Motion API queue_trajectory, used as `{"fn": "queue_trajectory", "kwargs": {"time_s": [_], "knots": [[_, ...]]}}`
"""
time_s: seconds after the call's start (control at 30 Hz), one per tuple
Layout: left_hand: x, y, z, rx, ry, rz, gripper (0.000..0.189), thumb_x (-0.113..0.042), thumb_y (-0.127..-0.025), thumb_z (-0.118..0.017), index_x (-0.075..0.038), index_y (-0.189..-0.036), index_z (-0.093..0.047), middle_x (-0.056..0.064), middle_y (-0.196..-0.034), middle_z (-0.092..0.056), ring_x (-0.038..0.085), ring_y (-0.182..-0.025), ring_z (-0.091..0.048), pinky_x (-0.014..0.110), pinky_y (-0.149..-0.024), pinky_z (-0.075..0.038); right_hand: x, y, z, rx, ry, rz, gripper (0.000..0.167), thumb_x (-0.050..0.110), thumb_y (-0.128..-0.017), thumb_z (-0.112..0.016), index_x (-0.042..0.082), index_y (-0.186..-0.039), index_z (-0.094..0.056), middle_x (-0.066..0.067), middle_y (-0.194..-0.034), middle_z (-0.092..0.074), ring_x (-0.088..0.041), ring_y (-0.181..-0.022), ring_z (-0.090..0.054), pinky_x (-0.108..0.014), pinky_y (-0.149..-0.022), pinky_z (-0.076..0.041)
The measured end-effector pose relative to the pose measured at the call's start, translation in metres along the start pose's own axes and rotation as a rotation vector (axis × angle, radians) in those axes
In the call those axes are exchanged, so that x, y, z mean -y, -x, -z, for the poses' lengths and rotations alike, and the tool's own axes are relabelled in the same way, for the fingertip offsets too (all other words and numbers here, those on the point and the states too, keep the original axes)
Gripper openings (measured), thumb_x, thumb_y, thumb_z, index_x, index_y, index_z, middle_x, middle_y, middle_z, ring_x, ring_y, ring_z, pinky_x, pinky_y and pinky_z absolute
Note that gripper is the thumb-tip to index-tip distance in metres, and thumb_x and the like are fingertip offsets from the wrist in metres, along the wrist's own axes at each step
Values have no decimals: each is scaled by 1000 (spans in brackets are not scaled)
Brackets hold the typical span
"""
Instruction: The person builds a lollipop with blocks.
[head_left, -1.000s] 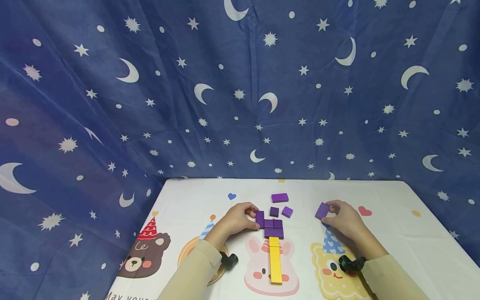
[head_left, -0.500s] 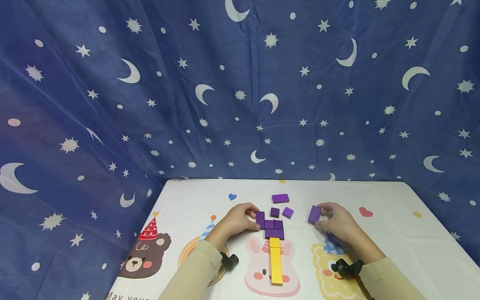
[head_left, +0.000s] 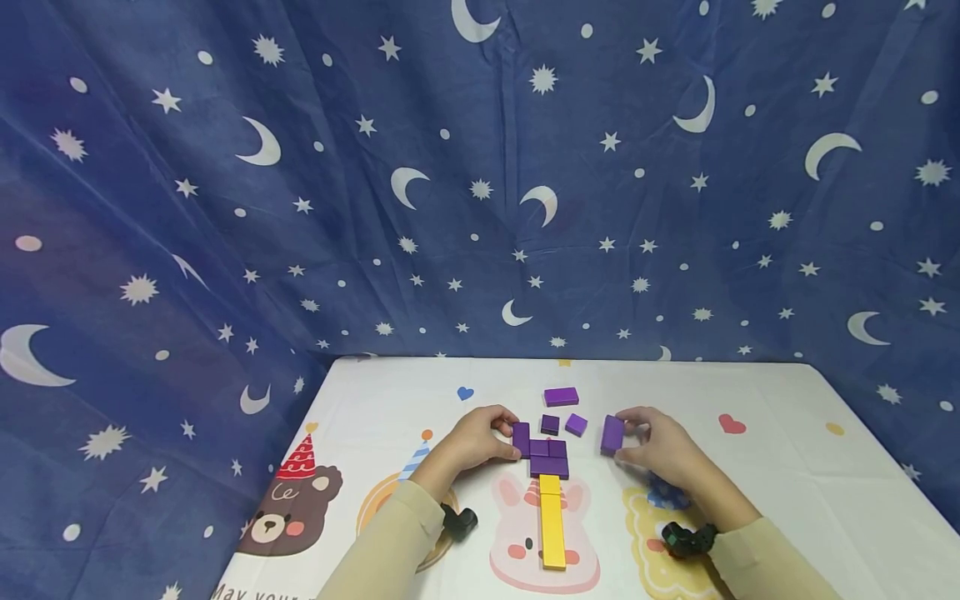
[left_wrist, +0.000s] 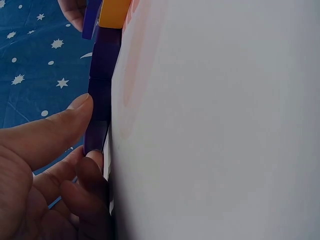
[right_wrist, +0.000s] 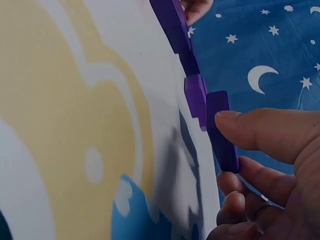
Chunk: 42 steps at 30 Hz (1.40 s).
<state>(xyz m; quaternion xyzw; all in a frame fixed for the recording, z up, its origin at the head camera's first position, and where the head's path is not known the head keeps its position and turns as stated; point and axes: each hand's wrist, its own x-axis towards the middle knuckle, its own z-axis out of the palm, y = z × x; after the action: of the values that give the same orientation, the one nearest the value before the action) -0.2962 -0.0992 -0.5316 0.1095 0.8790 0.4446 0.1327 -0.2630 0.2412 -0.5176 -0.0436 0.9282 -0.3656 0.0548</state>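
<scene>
My left hand (head_left: pixel 480 437) pinches an upright-lying purple rectangular block (head_left: pixel 521 441) by its ends, thumb at the near end and fingers at the far one. That block sits against a flat patch of purple blocks (head_left: pixel 548 467), from which a yellow strip of blocks (head_left: pixel 552 529) runs toward me. To the right, my right hand (head_left: pixel 660 448) grips another purple rectangular block (head_left: pixel 612 435) between thumb and fingers. In the right wrist view this held block (right_wrist: pixel 222 132) appears off the tabletop, with a shadow on the cloth beside it.
Beyond the joined blocks lie a dark purple cube-like block (head_left: pixel 550 425), a small purple block (head_left: pixel 576 425) and a longer purple block (head_left: pixel 561 397). A white cloth with cartoon animals (head_left: pixel 810 450) covers the table. A blue star-and-moon curtain (head_left: pixel 480 208) hangs behind it.
My right hand has moved left with its purple block, closer to the joined blocks, and the block has turned more upright in the head view. The left hand keeps its place.
</scene>
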Motion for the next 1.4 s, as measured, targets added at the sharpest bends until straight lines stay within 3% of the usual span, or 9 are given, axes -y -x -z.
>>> {"fn": "queue_trajectory", "kwargs": {"time_s": [0.53,0.8,1.23,1.4], "knots": [[0,1,1,2,-5,5,51,-17,-77,-97,-18,-122,-73,-1,-101,-68,18,-95,-59,42,-94,-45,15,0,-17,48,-25,39,65,12,-78,-93,9,-137,-68,-8,-115,-69,-20,-86,-53,-27,-65,-45],[-1,0,1,1,-2,-2,52,-17,-76,-97,-17,-122,-73,1,-102,-69,18,-94,-59,41,-94,-46,21,1,-22,77,-50,72,64,9,-76,-93,7,-135,-69,-7,-114,-68,-20,-85,-52,-27,-64,-44],[-3,1,1,-2,-7,-6,52,-16,-76,-98,-17,-122,-73,0,-101,-70,17,-94,-59,42,-95,-46,25,-2,-29,113,-3,46,66,9,-77,-93,11,-137,-68,-4,-115,-66,-21,-91,-53,-27,-66,-46],[-3,1,1,-3,-8,-3,52,-17,-76,-98,-17,-122,-73,-1,-101,-69,18,-94,-59,42,-95,-46,25,-4,-30,105,30,46,65,10,-77,-93,12,-137,-69,-3,-116,-67,-21,-93,-54,-29,-72,-48]]}}
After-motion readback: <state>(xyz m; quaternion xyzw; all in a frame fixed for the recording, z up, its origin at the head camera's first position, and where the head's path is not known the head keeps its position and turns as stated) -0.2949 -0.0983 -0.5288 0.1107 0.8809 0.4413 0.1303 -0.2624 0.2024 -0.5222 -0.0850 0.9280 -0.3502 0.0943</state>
